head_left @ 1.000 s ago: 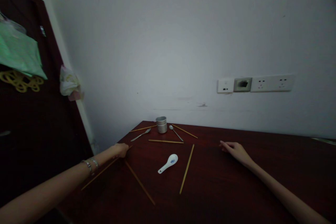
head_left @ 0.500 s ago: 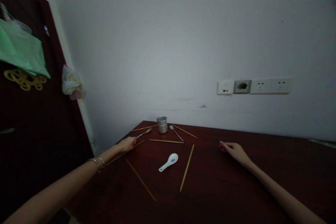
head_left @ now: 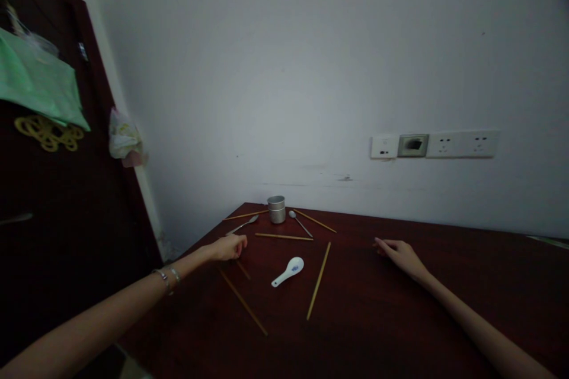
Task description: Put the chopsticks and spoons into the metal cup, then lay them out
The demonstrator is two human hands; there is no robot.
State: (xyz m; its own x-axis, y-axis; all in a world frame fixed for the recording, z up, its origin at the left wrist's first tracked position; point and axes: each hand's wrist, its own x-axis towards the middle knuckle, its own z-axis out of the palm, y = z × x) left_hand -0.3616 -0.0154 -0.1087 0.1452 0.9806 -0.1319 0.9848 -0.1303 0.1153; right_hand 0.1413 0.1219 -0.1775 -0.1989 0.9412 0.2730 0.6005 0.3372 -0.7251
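Observation:
My left hand (head_left: 231, 246) is closed at the left side of the dark table, its fingers pinched round a chopstick (head_left: 243, 270), of which only a short end shows below them. Just behind that hand lies a slim metal utensil, apparently a fork (head_left: 242, 225). My right hand (head_left: 402, 257) rests on the table at the right, fingers loosely curled with nothing visible in them. Between the hands lie a white ceramic spoon (head_left: 288, 271) and a slanted chopstick (head_left: 319, 281). Another chopstick (head_left: 244, 303) lies nearer, below the left hand.
A metal cup (head_left: 276, 209) stands at the back by the wall, a metal spoon (head_left: 302, 225) to its right. More chopsticks (head_left: 284, 237) lie around it. Wall sockets (head_left: 461, 144) are at the right; a dark door (head_left: 66, 201) with hanging bags stands at the left.
My left hand has moved slightly right and nearer, away from the fork's handle. The chopstick beneath it has been taken up and turned. My right hand stays put; the view shifts slightly.

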